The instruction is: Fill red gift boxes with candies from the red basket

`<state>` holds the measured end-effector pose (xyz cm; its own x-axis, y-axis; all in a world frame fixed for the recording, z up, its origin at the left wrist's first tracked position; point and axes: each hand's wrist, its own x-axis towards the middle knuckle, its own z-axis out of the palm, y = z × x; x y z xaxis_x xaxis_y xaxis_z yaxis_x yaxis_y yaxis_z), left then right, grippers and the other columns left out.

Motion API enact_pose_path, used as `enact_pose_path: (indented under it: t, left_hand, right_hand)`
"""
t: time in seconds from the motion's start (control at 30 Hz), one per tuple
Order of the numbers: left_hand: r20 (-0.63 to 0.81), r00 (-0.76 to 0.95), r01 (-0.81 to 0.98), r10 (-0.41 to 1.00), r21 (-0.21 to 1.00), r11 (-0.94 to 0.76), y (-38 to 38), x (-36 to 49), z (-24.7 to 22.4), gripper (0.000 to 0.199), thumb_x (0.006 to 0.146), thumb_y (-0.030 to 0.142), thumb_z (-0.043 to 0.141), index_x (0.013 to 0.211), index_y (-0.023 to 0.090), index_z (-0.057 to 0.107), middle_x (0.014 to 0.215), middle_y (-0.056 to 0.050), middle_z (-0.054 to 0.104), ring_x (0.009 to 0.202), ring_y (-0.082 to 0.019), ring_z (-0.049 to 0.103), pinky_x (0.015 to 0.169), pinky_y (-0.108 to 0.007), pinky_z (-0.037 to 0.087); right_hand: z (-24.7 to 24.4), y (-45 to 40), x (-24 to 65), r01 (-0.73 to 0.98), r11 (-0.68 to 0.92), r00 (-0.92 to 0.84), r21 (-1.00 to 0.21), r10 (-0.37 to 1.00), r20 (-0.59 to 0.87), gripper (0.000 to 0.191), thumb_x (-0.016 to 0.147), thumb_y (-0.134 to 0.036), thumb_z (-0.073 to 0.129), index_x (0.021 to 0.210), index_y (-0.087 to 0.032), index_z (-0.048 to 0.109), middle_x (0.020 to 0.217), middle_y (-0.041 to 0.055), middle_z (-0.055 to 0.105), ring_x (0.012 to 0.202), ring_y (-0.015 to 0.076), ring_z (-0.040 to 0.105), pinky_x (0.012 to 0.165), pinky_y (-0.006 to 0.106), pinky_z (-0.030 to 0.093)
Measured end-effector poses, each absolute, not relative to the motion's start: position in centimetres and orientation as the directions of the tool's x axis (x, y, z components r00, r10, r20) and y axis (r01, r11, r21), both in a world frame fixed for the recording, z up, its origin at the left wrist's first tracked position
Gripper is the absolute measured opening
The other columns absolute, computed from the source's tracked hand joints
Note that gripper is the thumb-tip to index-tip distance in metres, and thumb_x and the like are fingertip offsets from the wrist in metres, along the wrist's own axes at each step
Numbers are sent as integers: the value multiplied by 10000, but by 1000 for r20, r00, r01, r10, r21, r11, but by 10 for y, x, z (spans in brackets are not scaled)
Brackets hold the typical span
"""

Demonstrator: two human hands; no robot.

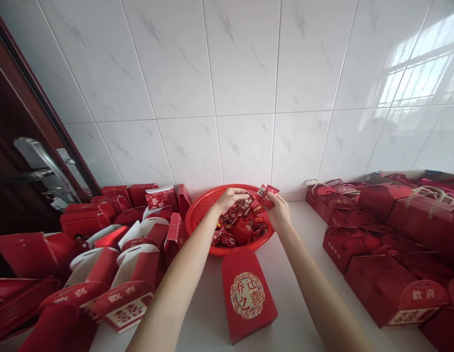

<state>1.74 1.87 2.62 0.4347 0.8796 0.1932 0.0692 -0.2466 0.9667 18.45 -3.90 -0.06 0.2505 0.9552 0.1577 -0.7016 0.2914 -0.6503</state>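
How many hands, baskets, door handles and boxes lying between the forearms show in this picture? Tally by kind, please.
Hands: 2, the left hand and the right hand
Baskets: 1, the red basket
Door handles: 1, the metal door handle
Boxes between the forearms: 1, the red box
Total: 5

Red printed packet (272,189) held over red basket (202,209) of wrapped sweets (244,231).
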Motion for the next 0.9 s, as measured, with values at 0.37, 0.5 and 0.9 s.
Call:
enact_pose_path:
  t: [0.37, 0.5, 0.9]
  left_hand:
    - [357, 235, -11, 904, 931, -365, 24, 18, 26, 335, 602, 448, 838, 767, 175, 734, 751, -6, 736, 593, -129, 597, 653, -290, 487]
    - [368, 266, -48, 891, 928, -368, 21, 24, 26, 428, 586, 493, 845, 843, 165, 745, 859, -38, 767, 775, -182, 689, 803, -331, 533]
    - [392, 330, 4, 859, 909, -417, 16, 30, 24, 327, 625, 373, 848, 862, 158, 781, 902, -57, 789, 874, -223, 711, 870, -353, 538]
  right_hand:
    - [2, -45, 185, -644, 241, 146, -726, 970, 192, 229, 592, -292, 845, 770, -178, 760, 839, 51, 779, 787, 199, 710, 740, 298, 570]
    - [2, -46, 186, -626, 231, 115, -745, 972, 204, 237, 598, -310, 852, 779, -184, 766, 830, 44, 779, 781, 197, 707, 745, 299, 564]
    - [0, -40, 188, -676, 203, 95, -708, 977, 190, 167, 631, -269, 818, 725, -172, 720, 788, 46, 762, 794, 209, 712, 766, 322, 589]
